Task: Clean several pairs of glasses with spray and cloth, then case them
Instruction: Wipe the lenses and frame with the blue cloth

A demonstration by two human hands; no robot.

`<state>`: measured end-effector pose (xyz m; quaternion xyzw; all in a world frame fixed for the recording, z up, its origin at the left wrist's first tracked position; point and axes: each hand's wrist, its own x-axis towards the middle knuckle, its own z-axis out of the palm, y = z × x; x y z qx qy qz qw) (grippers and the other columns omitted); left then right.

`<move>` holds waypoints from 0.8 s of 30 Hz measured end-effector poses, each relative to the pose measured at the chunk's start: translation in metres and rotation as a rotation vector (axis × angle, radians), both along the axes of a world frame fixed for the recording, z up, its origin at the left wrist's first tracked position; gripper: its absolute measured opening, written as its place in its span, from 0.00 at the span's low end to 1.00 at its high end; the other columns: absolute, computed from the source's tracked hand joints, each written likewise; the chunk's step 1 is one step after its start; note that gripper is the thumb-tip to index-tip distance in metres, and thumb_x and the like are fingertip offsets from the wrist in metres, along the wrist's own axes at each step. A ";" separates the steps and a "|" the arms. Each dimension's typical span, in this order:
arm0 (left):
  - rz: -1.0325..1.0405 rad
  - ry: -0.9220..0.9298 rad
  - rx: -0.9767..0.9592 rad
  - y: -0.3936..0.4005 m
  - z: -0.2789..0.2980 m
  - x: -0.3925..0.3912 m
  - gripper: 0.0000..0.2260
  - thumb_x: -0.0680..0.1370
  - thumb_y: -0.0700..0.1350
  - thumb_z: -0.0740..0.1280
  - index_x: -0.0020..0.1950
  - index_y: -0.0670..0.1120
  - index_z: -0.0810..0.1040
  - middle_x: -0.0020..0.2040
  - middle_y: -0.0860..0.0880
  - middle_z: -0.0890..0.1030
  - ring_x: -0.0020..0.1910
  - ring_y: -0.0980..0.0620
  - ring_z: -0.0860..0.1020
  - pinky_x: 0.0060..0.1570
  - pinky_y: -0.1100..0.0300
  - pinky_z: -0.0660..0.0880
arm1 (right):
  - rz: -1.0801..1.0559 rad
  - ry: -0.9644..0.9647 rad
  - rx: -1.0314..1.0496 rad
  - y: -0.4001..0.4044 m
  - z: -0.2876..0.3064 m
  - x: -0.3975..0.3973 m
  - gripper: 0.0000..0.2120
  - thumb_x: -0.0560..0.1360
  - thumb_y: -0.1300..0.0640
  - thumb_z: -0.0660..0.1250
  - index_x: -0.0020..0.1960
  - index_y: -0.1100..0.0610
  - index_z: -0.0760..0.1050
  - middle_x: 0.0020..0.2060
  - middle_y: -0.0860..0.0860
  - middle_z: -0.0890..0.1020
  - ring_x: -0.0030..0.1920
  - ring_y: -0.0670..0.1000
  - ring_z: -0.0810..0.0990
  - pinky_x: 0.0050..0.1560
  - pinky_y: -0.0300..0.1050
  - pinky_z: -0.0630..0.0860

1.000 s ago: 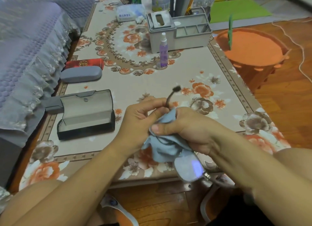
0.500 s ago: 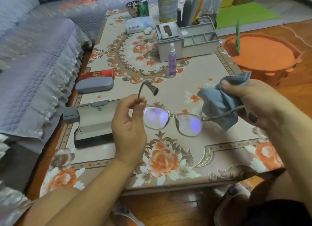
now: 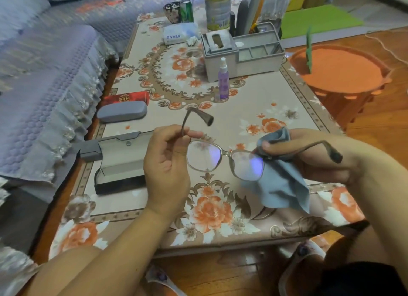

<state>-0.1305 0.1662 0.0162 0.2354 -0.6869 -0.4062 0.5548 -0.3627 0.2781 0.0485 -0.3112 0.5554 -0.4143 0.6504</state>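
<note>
I hold a pair of brown-framed glasses [image 3: 223, 157] above the floral table [image 3: 276, 110], arms unfolded. My left hand [image 3: 167, 163] pinches the left temple near its hinge. My right hand [image 3: 313, 156] holds a blue cloth [image 3: 280, 185] pinched over the right hinge end of the frame, with the right temple lying across its fingers. An open dark glasses case [image 3: 119, 163] lies just left of my left hand. A closed grey case [image 3: 122, 114] and a red case [image 3: 125, 98] sit farther back left. The purple spray bottle [image 3: 223, 80] stands mid-table.
A grey desk organizer [image 3: 242, 52] with a tissue slot stands behind the bottle. Cans, a tissue pack [image 3: 180, 34] and tall items crowd the far end. A sofa with a lilac cover [image 3: 44, 86] runs along the left. An orange stool [image 3: 340, 72] stands at the right.
The glasses went from bundled in the cloth near my lap to held up spread out. Since half a second ago my right hand has brought the cloth in onto the right lens edge.
</note>
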 end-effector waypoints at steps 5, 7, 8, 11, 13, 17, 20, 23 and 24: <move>-0.090 0.011 0.096 0.001 0.006 0.001 0.08 0.82 0.35 0.63 0.55 0.47 0.76 0.46 0.51 0.84 0.50 0.47 0.85 0.54 0.56 0.79 | 0.037 0.031 -0.012 0.000 0.000 -0.002 0.04 0.76 0.64 0.70 0.47 0.65 0.82 0.44 0.63 0.82 0.46 0.61 0.82 0.51 0.53 0.80; -0.143 0.025 0.210 -0.001 0.008 0.001 0.06 0.82 0.35 0.64 0.55 0.45 0.77 0.43 0.50 0.85 0.49 0.47 0.85 0.52 0.58 0.79 | 0.008 0.024 -0.011 0.000 0.001 0.000 0.04 0.75 0.66 0.68 0.44 0.65 0.81 0.41 0.62 0.82 0.41 0.58 0.82 0.44 0.49 0.82; -0.185 0.048 0.281 -0.002 0.008 0.001 0.06 0.82 0.36 0.64 0.55 0.45 0.78 0.43 0.51 0.85 0.48 0.46 0.85 0.51 0.57 0.79 | -0.009 0.015 -0.020 0.000 0.002 0.001 0.03 0.74 0.66 0.68 0.44 0.66 0.80 0.39 0.62 0.82 0.39 0.57 0.82 0.40 0.46 0.82; -0.278 0.115 0.427 -0.005 0.006 0.001 0.05 0.81 0.39 0.65 0.55 0.44 0.77 0.42 0.52 0.84 0.49 0.43 0.85 0.49 0.57 0.79 | -0.041 -0.012 -0.028 -0.001 0.003 0.005 0.05 0.74 0.67 0.68 0.48 0.68 0.78 0.40 0.63 0.81 0.38 0.56 0.83 0.38 0.45 0.83; -0.268 0.117 0.419 -0.006 0.007 0.001 0.05 0.79 0.40 0.65 0.54 0.43 0.78 0.42 0.52 0.84 0.48 0.43 0.85 0.50 0.56 0.79 | -0.050 -0.038 -0.015 -0.002 0.003 0.008 0.05 0.76 0.66 0.67 0.50 0.67 0.78 0.41 0.62 0.82 0.39 0.57 0.83 0.40 0.46 0.83; -0.188 0.132 0.362 -0.011 0.008 0.004 0.05 0.79 0.41 0.65 0.53 0.44 0.79 0.43 0.53 0.85 0.51 0.42 0.85 0.55 0.48 0.79 | -0.175 -0.023 -0.068 -0.004 0.002 0.008 0.07 0.81 0.64 0.62 0.52 0.65 0.78 0.41 0.58 0.83 0.40 0.53 0.84 0.41 0.42 0.83; -0.160 0.143 0.327 -0.015 0.007 0.007 0.04 0.80 0.41 0.65 0.53 0.45 0.79 0.44 0.52 0.84 0.53 0.40 0.85 0.58 0.43 0.78 | -0.383 0.004 -0.114 -0.007 0.001 0.006 0.06 0.81 0.62 0.63 0.53 0.62 0.78 0.40 0.54 0.85 0.40 0.50 0.85 0.35 0.39 0.80; -0.142 0.173 0.325 -0.016 0.006 0.006 0.04 0.80 0.41 0.65 0.53 0.43 0.79 0.46 0.47 0.82 0.54 0.39 0.85 0.57 0.47 0.79 | -0.536 0.207 -0.167 -0.010 -0.003 -0.002 0.05 0.82 0.60 0.63 0.52 0.58 0.78 0.38 0.50 0.84 0.42 0.52 0.83 0.36 0.43 0.79; -0.135 0.175 0.318 -0.017 0.006 0.006 0.04 0.80 0.40 0.65 0.53 0.42 0.78 0.47 0.45 0.81 0.54 0.39 0.85 0.56 0.48 0.79 | -0.572 0.316 -0.183 -0.010 -0.003 -0.005 0.05 0.82 0.59 0.64 0.51 0.57 0.78 0.39 0.51 0.84 0.44 0.53 0.83 0.41 0.47 0.79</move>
